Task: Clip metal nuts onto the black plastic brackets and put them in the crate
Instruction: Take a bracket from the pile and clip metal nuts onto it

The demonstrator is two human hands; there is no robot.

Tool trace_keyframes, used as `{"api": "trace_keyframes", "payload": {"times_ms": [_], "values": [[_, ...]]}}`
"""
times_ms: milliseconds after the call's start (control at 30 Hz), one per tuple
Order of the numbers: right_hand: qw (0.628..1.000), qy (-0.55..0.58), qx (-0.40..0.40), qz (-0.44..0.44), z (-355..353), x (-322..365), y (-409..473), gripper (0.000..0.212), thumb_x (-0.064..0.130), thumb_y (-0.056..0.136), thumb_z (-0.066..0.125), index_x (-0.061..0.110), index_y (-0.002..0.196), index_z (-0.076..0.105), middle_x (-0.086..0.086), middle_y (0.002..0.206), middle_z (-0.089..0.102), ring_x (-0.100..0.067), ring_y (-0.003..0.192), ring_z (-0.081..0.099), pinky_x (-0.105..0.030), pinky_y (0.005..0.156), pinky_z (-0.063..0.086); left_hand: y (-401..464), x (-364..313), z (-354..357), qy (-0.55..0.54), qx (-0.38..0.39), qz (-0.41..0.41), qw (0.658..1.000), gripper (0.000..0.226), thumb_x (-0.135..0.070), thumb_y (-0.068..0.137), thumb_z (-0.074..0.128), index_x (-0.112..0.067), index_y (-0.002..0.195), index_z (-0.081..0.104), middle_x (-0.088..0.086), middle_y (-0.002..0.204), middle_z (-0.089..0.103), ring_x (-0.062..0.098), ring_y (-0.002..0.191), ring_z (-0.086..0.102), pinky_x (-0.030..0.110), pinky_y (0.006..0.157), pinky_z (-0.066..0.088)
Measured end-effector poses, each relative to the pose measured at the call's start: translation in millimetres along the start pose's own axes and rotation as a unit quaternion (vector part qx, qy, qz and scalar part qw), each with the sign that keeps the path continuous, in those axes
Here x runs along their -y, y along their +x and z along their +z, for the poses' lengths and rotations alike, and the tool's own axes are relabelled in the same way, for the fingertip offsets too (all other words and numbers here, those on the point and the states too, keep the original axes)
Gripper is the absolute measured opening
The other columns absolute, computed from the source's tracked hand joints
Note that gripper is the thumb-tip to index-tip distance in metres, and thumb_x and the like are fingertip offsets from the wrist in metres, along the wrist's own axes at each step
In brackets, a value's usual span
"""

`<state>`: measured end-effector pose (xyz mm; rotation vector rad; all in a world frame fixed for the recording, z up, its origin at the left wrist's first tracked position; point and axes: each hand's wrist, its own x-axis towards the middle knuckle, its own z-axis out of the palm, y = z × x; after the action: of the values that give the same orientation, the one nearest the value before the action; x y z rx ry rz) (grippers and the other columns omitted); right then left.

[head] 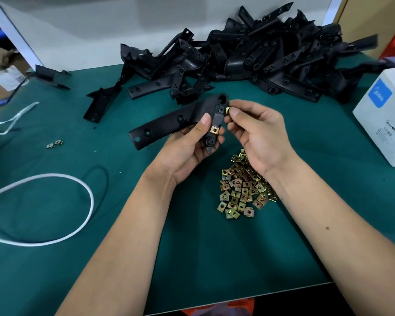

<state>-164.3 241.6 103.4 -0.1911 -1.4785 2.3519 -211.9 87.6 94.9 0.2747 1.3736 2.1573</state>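
Left hand [192, 142]: curled round black bracket [176, 120], held above green counter [146, 224]; one nut [214, 130] already clipped on. Right hand [258, 135]: pinching second nut [228, 109] at bracket's upper slot. Loose nut pile [242, 188] on counter below wrists; bracket heap [249, 60] behind.

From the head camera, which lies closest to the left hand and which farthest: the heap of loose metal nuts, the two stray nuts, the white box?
1. Heap of loose metal nuts, just right of the left hand.
2. Two stray nuts, far left.
3. White box, right edge.

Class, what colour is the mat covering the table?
Dark teal green mat, plain with no pattern; the head view shows it.
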Motion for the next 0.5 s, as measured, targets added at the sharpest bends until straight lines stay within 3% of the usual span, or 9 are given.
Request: {"api": "trace_keyframes", "payload": {"times_ms": [67, 200, 500], "values": [[1.000, 0.017, 0.001, 0.016, -1.2, 1.2, -0.2, 0.015, -0.008, 0.095, 0.064, 0.000, 0.104, 0.073, -0.008, 0.086, 0.073, -0.014, 0.075, 0.068, -0.020, 0.069, 0.055, -0.1, 0.5, 0.6, -0.001, -0.005, -0.001, 1.000, 0.029, -0.034, 0.087, 0.070, -0.012, 0.103, 0.076, 0.008, 0.093, 0.076, 0.016, 0.077, 0.072, 0.024, 0.069, 0.059], [0.999, 0.000, 0.001, 0.035, -3.3, 2.9, -0.8, 0.013, -0.003, 0.093, 0.068, 0.006, 0.101, 0.075, -0.005, 0.086, 0.075, -0.013, 0.072, 0.069, -0.021, 0.060, 0.053, 0.0, 0.4, 0.7, 0.001, -0.002, -0.008, 1.000, 0.024, -0.034, 0.086, 0.070, -0.016, 0.091, 0.084, 0.007, 0.093, 0.076, 0.015, 0.079, 0.072, 0.024, 0.071, 0.059], [0.999, 0.001, -0.016, 0.044, -0.3, 0.2, -1.4, 0.011, -0.003, 0.092, 0.070, 0.005, 0.097, 0.075, -0.005, 0.081, 0.073, -0.012, 0.067, 0.065, -0.019, 0.055, 0.050, 2.1, 2.2, -1.4, -0.015, 0.001, -0.023, 1.000, 0.023, -0.035, 0.084, 0.071, -0.017, 0.090, 0.085, 0.006, 0.094, 0.077, 0.014, 0.079, 0.072, 0.023, 0.071, 0.059]]}}
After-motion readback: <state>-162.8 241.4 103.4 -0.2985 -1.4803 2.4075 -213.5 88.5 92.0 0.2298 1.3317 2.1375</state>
